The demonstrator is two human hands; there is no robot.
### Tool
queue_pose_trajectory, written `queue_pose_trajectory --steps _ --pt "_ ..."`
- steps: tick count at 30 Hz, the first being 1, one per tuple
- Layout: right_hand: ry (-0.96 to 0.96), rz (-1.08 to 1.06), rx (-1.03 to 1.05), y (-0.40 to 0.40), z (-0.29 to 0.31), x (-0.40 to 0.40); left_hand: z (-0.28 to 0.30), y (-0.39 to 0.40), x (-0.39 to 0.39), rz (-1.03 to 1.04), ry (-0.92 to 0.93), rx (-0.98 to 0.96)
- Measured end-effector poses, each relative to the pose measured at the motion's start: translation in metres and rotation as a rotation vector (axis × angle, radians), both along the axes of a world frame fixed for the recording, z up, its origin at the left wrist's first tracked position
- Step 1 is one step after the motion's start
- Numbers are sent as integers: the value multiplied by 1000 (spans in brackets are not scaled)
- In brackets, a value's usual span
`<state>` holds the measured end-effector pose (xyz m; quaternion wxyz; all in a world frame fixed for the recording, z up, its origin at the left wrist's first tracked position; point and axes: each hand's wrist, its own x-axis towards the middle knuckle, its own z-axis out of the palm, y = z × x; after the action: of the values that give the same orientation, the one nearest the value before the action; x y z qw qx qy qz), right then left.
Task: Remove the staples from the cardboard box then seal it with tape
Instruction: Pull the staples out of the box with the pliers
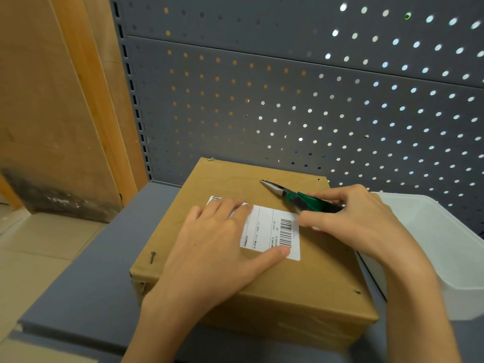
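Left hand [217, 247]: lies flat on the top of the cardboard box [235, 289], fingers straight and spread over the white shipping label [272, 231], pressing the lid down and holding nothing.
Right hand [358, 218]: fingers and thumb curled round the green handles of the pliers [293, 196]; the handles look squeezed together.
Pliers tip: thin and dark, reaching toward the far edge of the box top, where a small glint suggests a staple; too small to be sure it is gripped.
Staples: one bent staple [152, 257] stands at the near left edge, another [210, 159] at the far left corner, a small one [357, 292] near the right front corner.
Box location: on the grey shelf [78, 271], in front of the perforated back panel [288, 100], just beside a white plastic bin [445, 244] on the right.
Handling, judged: the cardboard looks light and fairly stiff but will dent or tear round a staple, so press flat close to the staple while pulling.
Where to grip, judged: take each staple by its raised crown with the pliers tip, pulling straight out.
Tape: none in view.
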<state>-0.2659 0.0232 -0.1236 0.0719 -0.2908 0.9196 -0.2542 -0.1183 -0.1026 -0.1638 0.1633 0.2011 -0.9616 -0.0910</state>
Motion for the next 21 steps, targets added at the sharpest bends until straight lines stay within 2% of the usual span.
queue_pose_trajectory --steps 13,18,21 --pt "37 45 -77 2 0 4 0 0 0 2 4 3" --pt "-133 85 -223 6 3 2 -2 -1 0 -2 13 -7" --pt "-115 113 -257 8 8 5 -2 -1 0 1 14 -6"
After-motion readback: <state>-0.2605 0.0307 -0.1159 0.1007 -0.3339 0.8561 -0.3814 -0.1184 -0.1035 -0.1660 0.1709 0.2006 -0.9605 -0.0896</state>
